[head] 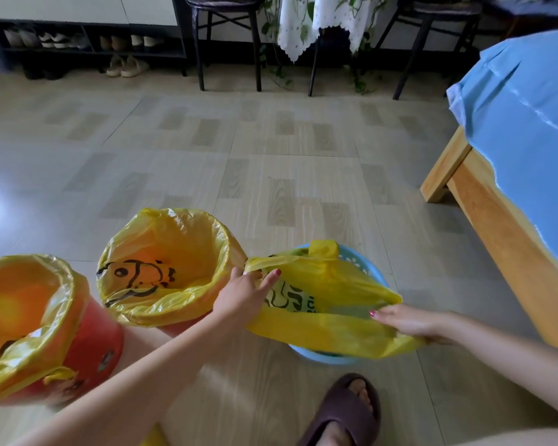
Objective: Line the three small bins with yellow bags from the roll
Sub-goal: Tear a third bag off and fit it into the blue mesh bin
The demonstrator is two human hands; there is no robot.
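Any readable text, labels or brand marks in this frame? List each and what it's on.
Nothing legible.
Yellow plastic bag over the blue plastic bin: black print, too distorted to read.
Yellow bag in the middle bin: black fish drawing, no words.
Red bin on the left: small dark marks, blurred.
The left hand and right hand hold the printed bag's rim.

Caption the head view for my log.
Both hands, left hand and right hand, stretch a yellow bag over the blue bin.
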